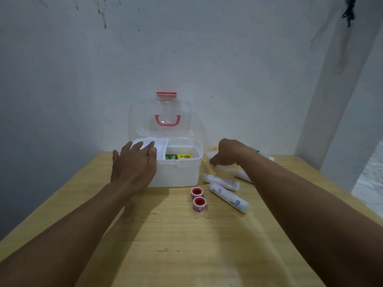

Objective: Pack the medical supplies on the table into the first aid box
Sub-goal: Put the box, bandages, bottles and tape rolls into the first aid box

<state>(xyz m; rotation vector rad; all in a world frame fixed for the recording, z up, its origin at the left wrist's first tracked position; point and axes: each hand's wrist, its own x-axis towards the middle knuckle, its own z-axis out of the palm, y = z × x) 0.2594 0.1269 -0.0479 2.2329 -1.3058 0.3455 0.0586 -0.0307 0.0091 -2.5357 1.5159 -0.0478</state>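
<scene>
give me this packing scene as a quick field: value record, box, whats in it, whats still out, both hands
box: white first aid box on the wooden table, clear lid open and upright
inside box: green and yellow carton in the right compartment
still out: two red tape rolls, wrapped bandage rolls right of the box
left hand: left hand resting flat on the box's left rim, holding nothing
right hand: right hand down over white items right of the box; grip hidden
</scene>
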